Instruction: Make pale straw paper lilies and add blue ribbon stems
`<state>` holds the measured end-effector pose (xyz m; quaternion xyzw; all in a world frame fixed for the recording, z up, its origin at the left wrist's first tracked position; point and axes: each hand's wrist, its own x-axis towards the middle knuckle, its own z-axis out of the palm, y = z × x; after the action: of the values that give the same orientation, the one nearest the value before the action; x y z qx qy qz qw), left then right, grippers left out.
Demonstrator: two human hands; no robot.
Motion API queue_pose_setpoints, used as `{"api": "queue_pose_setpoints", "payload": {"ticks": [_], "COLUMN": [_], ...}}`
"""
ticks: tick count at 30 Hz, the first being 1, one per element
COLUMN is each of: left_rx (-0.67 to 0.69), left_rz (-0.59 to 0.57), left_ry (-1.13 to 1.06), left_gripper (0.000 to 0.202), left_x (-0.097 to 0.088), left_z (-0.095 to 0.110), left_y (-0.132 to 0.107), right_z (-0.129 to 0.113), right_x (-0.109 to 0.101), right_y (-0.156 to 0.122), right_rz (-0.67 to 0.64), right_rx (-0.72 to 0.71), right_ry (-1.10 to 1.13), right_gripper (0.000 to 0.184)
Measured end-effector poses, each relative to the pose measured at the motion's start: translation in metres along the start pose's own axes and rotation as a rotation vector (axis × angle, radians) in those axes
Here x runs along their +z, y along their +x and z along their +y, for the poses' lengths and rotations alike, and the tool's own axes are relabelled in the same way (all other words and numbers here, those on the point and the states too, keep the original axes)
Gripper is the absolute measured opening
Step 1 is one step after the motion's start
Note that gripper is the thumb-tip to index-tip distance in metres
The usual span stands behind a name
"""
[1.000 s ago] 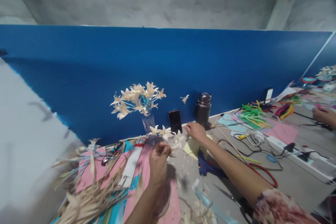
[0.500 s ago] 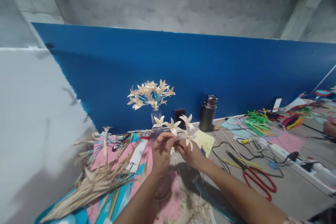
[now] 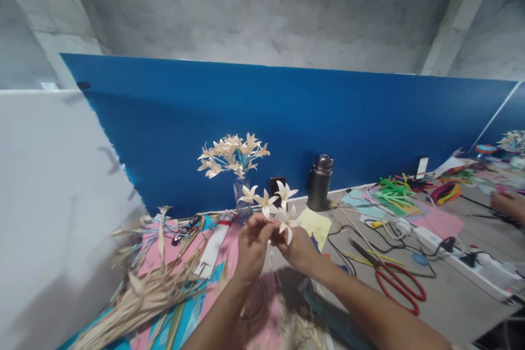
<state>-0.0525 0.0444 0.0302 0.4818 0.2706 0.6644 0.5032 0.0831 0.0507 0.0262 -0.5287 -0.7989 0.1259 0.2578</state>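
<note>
My left hand (image 3: 253, 241) and my right hand (image 3: 298, 246) meet over the table, both with fingers pinched. Between them they hold a small bunch of cream, star-shaped artificial flowers (image 3: 266, 204), several blooms fanning out above the fingertips. One bloom hangs in front of the right hand's fingers. The stems are mostly hidden by the hands. Behind the bunch, a clear vase (image 3: 241, 191) holds a fuller bouquet of similar flowers (image 3: 233, 154) on light blue stems.
Dried husks (image 3: 143, 301) and loose flowers (image 3: 162, 235) lie at left on coloured paper. To the right are red-handled scissors (image 3: 396, 281), a dark thermos (image 3: 320, 183), a yellow sheet (image 3: 315, 225), green pipe cleaners (image 3: 394, 190) and a power strip (image 3: 459, 262). Another person's hand (image 3: 508, 205) shows at far right.
The view has tilted up and turned slightly right, bringing more of the far right table in. Both hands keep hold of the bunch, which is turned a little.
</note>
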Motion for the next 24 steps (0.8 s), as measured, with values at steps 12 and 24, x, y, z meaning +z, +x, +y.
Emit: {"api": "queue_pose_setpoints", "payload": {"ticks": [12,24], "left_rx": [-0.013,-0.035], "left_rz": [-0.013,-0.006], "left_ry": [0.065,0.052], "left_gripper": [0.021,0.023], "left_x": [-0.0031,-0.0027], "left_z": [-0.0010,-0.0070], "left_y": [0.0000,0.0006], "right_z": [-0.0059,0.0017], "right_x": [-0.0018,0.0037], "right_y": [-0.0041,-0.0061], "right_rz": [0.053,0.076], "right_rx": [-0.010,-0.022], "right_ry": [-0.025,0.009], "right_gripper": [0.016,0.019]}}
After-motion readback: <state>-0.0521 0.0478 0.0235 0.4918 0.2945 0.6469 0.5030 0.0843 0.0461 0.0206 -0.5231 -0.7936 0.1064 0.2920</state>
